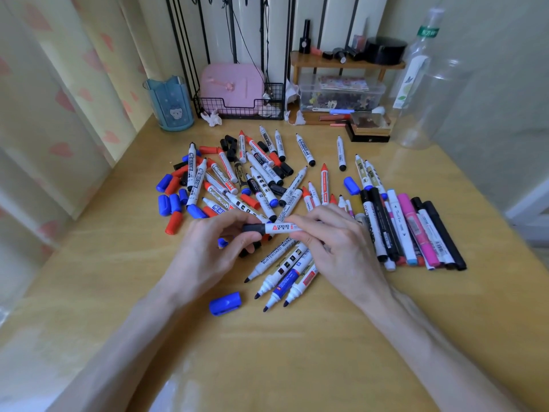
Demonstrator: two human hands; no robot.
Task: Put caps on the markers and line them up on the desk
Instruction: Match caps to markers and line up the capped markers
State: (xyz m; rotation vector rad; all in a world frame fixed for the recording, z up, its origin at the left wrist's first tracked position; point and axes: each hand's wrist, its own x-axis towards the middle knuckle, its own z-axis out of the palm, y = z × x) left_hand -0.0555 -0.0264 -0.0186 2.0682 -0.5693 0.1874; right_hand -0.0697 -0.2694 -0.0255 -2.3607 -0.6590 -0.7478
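Just nearer than the marker pile point(237, 179), the left hand point(208, 251) has its grip pinched on a black cap point(252, 228) at the end of a white marker point(283, 227); the right hand point(341, 248) has its grip closed round the barrel.

two arms in shot here, both bare from the bottom edge right up to the fingertips. the left forearm point(124, 337) is smooth and slim, narrowing to a slender wrist, and the left hand point(208, 251) has long, thin fingers, with a short, plain nail showing on the thumb. over on the right forearm point(439, 337), faint ridges run along near the wrist, and the right hand point(338, 248) shows clear knuckles and long bare fingers.
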